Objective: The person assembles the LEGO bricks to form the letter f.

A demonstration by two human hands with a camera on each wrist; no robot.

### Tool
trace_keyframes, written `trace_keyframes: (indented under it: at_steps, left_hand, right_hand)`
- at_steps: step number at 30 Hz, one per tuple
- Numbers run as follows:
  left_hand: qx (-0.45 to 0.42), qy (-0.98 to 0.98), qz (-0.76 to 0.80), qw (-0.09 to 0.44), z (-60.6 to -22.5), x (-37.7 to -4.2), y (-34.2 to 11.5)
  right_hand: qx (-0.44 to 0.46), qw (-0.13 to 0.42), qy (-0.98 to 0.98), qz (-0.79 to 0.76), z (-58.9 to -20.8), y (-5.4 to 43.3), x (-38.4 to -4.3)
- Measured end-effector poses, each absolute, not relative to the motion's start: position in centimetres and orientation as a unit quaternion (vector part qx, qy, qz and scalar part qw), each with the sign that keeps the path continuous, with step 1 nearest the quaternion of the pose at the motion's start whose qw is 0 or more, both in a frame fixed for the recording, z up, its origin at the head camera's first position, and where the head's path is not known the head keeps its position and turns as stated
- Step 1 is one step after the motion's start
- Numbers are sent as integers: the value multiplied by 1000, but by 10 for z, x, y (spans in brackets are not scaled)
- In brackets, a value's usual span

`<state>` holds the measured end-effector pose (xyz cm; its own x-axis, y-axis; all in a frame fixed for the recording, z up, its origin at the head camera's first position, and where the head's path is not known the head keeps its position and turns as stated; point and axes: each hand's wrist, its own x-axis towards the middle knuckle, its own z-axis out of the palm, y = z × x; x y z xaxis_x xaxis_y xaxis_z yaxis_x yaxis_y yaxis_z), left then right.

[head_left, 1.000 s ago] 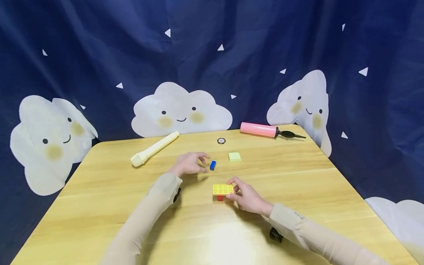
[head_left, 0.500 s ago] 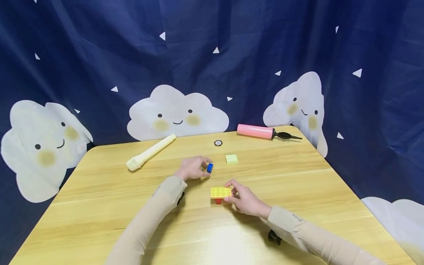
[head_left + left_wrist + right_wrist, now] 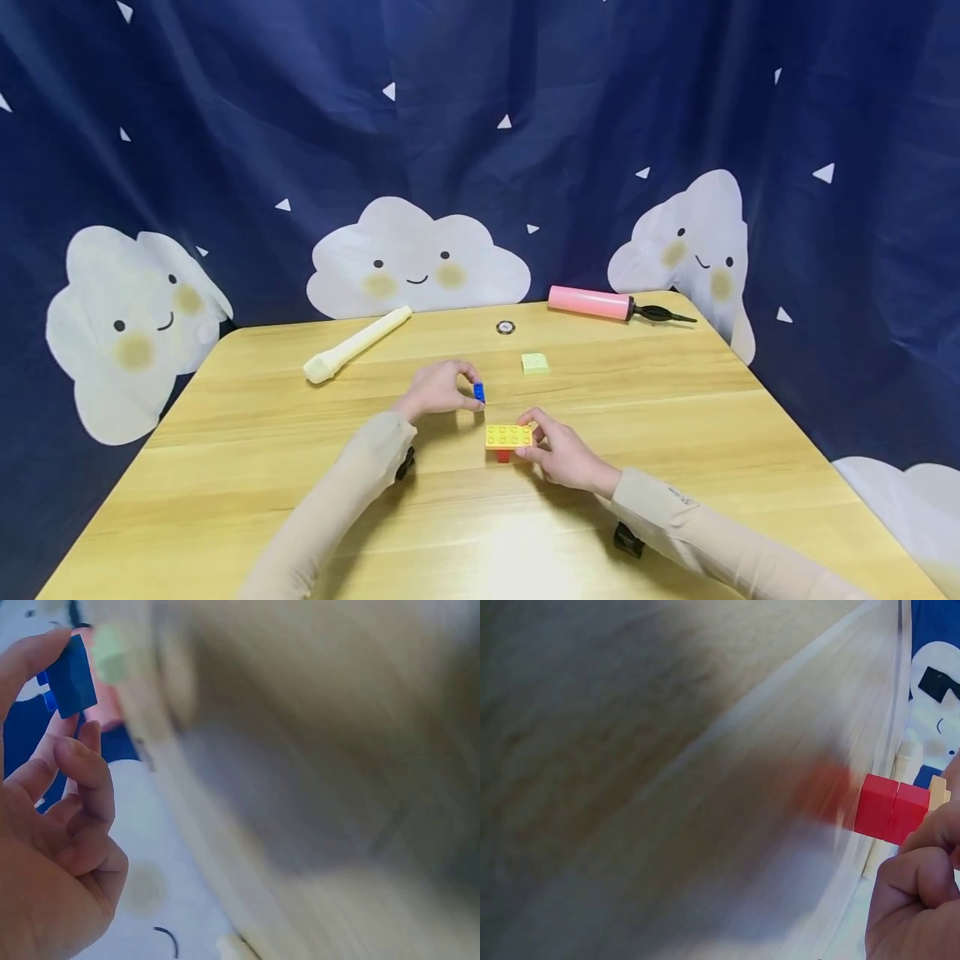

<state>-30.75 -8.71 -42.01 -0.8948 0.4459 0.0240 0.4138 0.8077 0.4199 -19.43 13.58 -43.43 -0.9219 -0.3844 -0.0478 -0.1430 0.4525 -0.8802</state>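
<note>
Between thumb and fingertips, my left hand (image 3: 437, 389) pinches a small blue toy brick (image 3: 478, 392). The left wrist view shows that blue brick (image 3: 73, 679) held edge-on, its studs facing left, with the other fingers curled below. My right hand (image 3: 564, 456) grips the right end of a yellow eight-stud brick (image 3: 508, 437), just nearer to me than the blue one. Under the yellow brick are two stacked red bricks (image 3: 891, 808), best seen in the right wrist view; the head view shows only a bit of red. The blue and yellow bricks are apart.
A pale green brick (image 3: 535, 363) lies beyond my hands on the wooden table (image 3: 225, 467). Farther back are a round black-and-white token (image 3: 506, 327), a pink hand pump (image 3: 591, 303) with a black nozzle, and a cream microphone-shaped stick (image 3: 358, 344). A dark blue curtain (image 3: 450, 150) hangs behind.
My left hand has closed its thumb and fingers on the blue brick and brought it slightly nearer the yellow one. The right hand keeps its hold in about the same place.
</note>
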Motion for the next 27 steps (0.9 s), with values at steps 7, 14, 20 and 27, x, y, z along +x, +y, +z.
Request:
trace_keyframes:
  at_steps: [7, 14, 20, 27]
  left_hand:
    - [265, 925, 269, 33, -396, -276, -85]
    - [324, 916, 235, 19, -391, -253, -74]
    - [316, 918, 239, 22, -402, -247, -73]
    - [314, 919, 237, 12, -408, -243, -74]
  right_hand:
    - [-154, 125, 841, -504, -436, 134, -194]
    - [-155, 126, 842, -501, -436, 132, -193]
    - [-148, 130, 841, -504, -436, 132, -193]
    - [-149, 127, 841, -505, -436, 132, -193]
